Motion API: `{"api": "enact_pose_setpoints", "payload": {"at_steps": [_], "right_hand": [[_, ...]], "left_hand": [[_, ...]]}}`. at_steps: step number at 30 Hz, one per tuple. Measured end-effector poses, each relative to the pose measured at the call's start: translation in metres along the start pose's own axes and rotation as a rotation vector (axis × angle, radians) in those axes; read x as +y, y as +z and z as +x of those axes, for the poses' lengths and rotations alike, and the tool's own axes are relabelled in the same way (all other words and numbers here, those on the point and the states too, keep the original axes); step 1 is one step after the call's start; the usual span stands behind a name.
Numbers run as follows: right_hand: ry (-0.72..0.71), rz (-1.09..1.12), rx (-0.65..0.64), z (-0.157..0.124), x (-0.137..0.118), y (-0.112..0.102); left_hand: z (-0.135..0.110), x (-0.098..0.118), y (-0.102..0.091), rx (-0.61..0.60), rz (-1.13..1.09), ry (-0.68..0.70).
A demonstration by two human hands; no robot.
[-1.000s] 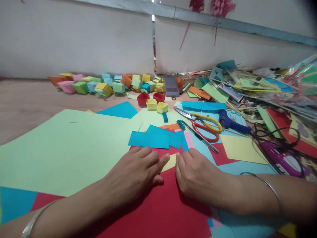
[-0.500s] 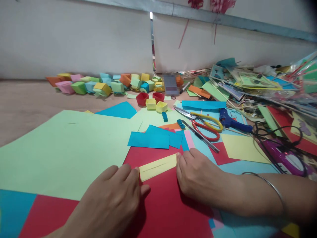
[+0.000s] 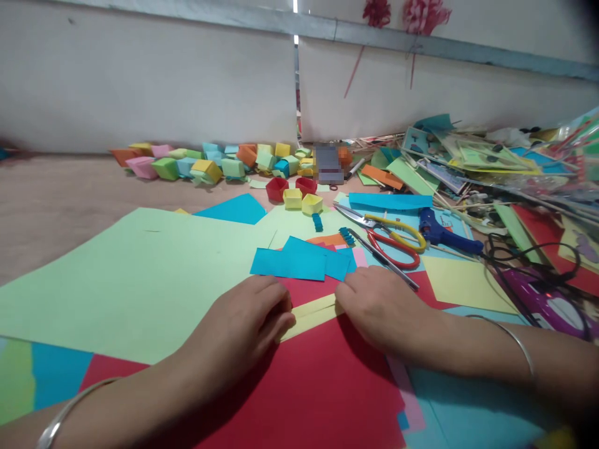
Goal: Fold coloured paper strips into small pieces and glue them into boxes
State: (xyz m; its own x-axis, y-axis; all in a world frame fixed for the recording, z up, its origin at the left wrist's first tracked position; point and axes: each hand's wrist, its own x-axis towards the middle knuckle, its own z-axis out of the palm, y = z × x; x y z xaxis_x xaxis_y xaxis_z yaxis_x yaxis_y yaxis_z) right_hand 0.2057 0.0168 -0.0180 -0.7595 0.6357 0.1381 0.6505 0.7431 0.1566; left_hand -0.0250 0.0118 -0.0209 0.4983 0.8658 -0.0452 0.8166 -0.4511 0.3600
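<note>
A narrow folded yellow paper strip [image 3: 312,313] lies on a red sheet [image 3: 327,380]. My left hand [image 3: 248,324] covers the strip's left end, fingers curled and pressed down on it. My right hand [image 3: 379,308] pins the right end with closed fingertips. Just beyond the hands lie blue paper rectangles [image 3: 299,262]. Both wrists wear thin metal bangles.
A large light-green sheet [image 3: 131,274] spreads to the left. Scissors [image 3: 388,234], a blue glue gun [image 3: 442,234] and a purple device with black cable [image 3: 543,293] lie at right. Folded paper boxes [image 3: 206,165] line the wall. A heap of craft cards [image 3: 491,162] fills the far right.
My left hand slid left along the yellow strip, uncovering it, then came back right onto its left end. My right hand stayed at the right end.
</note>
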Motion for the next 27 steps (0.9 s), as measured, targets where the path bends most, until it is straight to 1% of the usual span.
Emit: {"api": "enact_pose_setpoints", "payload": {"at_steps": [2, 4, 7, 10, 11, 13, 16, 18, 20, 23, 27], "right_hand": [[0.111, 0.129, -0.043, 0.006, 0.007, -0.002], [0.177, 0.263, -0.090, 0.010, 0.011, -0.006], [0.208, 0.472, -0.155, 0.014, 0.013, -0.012], [0.241, 0.668, -0.154, 0.015, 0.015, -0.015], [0.254, 0.735, -0.151, 0.016, 0.016, -0.015], [0.286, 0.869, -0.161, 0.017, 0.018, -0.015], [0.380, 1.026, -0.169, 0.018, 0.021, -0.011], [0.450, 1.107, -0.173, 0.019, 0.023, -0.008], [0.480, 1.167, -0.180, 0.019, 0.025, -0.004], [0.459, 1.193, -0.195, 0.019, 0.026, -0.001], [0.392, 1.156, -0.231, 0.021, 0.024, -0.005]], "left_hand": [[0.001, 0.000, 0.001, -0.021, -0.046, -0.031], [0.001, 0.001, 0.001, -0.018, -0.072, -0.040], [0.000, 0.002, 0.000, 0.016, -0.122, -0.043], [-0.002, 0.004, -0.003, 0.039, -0.250, -0.120], [-0.002, 0.005, -0.004, 0.041, -0.336, -0.158], [-0.002, 0.007, -0.007, 0.035, -0.585, -0.240], [0.000, 0.009, -0.011, -0.044, -1.003, -0.328], [0.003, 0.010, -0.012, -0.088, -1.137, -0.354], [0.004, 0.010, -0.012, -0.089, -1.162, -0.356], [0.005, 0.010, -0.011, -0.092, -1.223, -0.332], [0.002, 0.011, -0.008, -0.067, -1.337, -0.342]]}}
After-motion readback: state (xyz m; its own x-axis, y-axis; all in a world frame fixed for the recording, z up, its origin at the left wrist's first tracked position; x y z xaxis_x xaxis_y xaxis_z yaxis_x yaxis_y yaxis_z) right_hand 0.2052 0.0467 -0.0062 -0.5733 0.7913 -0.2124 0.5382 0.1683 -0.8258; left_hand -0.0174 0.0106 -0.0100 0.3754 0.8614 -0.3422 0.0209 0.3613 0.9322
